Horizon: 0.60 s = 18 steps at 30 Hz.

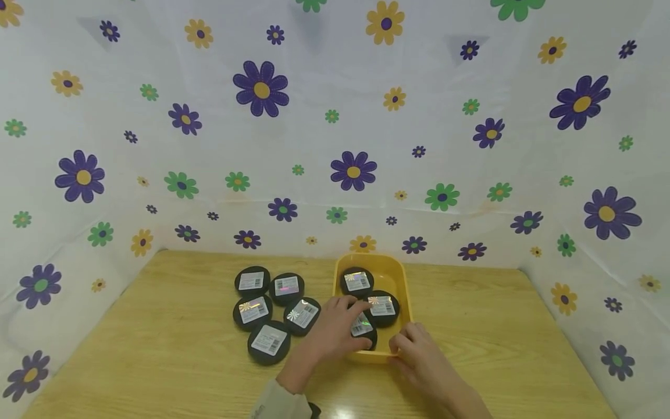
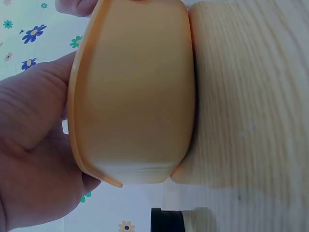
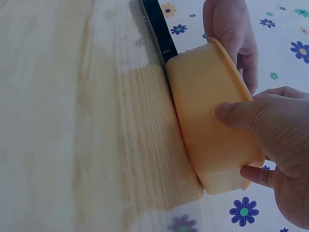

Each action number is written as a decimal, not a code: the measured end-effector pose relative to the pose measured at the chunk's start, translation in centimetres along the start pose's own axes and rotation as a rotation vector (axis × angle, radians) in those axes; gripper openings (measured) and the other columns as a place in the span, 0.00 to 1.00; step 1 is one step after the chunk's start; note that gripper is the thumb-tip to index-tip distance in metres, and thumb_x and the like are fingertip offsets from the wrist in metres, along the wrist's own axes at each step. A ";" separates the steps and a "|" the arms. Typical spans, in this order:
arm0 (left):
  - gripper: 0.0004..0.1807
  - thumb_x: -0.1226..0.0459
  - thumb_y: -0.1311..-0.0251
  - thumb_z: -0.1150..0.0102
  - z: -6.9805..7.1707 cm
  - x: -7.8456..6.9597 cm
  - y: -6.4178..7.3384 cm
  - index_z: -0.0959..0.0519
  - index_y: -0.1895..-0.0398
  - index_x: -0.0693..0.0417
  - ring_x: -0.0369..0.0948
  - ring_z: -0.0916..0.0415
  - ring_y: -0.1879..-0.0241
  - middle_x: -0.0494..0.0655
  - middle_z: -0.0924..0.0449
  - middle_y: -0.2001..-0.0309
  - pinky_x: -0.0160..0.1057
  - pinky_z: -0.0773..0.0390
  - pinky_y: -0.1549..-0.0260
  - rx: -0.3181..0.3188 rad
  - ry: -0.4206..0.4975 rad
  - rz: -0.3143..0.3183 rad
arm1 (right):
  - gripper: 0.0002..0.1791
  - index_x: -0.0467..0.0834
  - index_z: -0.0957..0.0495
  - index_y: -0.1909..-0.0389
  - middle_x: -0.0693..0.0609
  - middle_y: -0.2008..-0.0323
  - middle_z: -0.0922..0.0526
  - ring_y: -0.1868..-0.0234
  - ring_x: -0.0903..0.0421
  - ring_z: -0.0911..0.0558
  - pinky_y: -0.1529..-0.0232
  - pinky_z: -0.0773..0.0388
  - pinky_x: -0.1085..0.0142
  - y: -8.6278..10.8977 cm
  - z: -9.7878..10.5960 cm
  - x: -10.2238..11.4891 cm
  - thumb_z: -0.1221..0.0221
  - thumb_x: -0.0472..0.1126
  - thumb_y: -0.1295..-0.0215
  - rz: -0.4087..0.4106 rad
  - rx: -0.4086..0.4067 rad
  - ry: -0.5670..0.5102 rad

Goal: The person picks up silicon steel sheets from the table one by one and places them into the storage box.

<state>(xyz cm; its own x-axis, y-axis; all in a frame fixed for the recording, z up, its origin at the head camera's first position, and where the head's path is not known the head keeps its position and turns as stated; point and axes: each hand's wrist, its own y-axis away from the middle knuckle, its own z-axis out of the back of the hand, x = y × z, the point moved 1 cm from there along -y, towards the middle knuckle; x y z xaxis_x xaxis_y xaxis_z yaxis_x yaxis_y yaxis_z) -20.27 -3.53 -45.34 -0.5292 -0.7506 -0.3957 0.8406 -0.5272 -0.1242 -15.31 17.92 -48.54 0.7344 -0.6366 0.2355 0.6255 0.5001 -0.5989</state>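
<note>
My left hand (image 1: 335,329) reaches over the left wall of a yellow plastic tray (image 1: 407,291). Its thumb and fingers span a flat black disc (image 1: 362,326) with a shiny white label, at the tray's near left. Two similar discs lie farther back in the tray, a rear disc (image 1: 357,280) and a middle disc (image 1: 382,307). At the near right corner my right hand (image 1: 419,352) grips the tray's rim. In the right wrist view, the thumb (image 3: 229,111) presses the outer wall. From the left wrist, the tray wall hides the held disc.
Several more labelled black discs, such as the nearest one (image 1: 269,343), lie grouped on the wooden table (image 1: 481,326) left of the tray. A white flower-patterned cloth (image 1: 293,139) stands behind the table and along both sides.
</note>
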 end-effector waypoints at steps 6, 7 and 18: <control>0.39 0.47 0.49 0.28 -0.1 0.4 0.0 0.28 0.34 0.47 0.56 0.36 0.36 0.55 0.30 0.38 0.60 0.37 0.37 -0.006 0.040 0.032 | 0.18 0.50 0.28 0.69 0.61 0.67 0.34 0.63 0.62 0.33 0.61 0.32 0.69 -0.1 -0.1 0.0 0.26 0.37 0.54 0.005 -0.004 0.002; 0.39 0.47 0.49 0.27 -0.1 0.4 -0.1 0.28 0.34 0.47 0.56 0.36 0.36 0.55 0.30 0.38 0.60 0.37 0.37 -0.002 0.046 0.040 | 0.18 0.50 0.28 0.69 0.61 0.67 0.34 0.63 0.62 0.33 0.61 0.32 0.69 0.0 -0.1 -0.1 0.26 0.37 0.54 0.001 -0.001 0.003; 0.39 0.46 0.50 0.27 -0.2 0.3 -0.3 0.27 0.35 0.47 0.53 0.33 0.37 0.52 0.27 0.39 0.59 0.32 0.40 0.024 0.053 0.067 | 0.21 0.50 0.28 0.69 0.60 0.68 0.33 0.63 0.61 0.33 0.62 0.32 0.68 -0.1 0.0 0.0 0.24 0.34 0.58 0.024 -0.014 0.012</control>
<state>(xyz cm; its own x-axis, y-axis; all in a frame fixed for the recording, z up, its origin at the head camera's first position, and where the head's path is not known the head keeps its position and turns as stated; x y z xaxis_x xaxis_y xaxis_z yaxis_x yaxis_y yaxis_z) -20.70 -3.51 -45.56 -0.4647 -0.7628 -0.4496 0.8706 -0.4863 -0.0748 -15.39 17.88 -48.46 0.7459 -0.6313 0.2121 0.6041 0.5072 -0.6147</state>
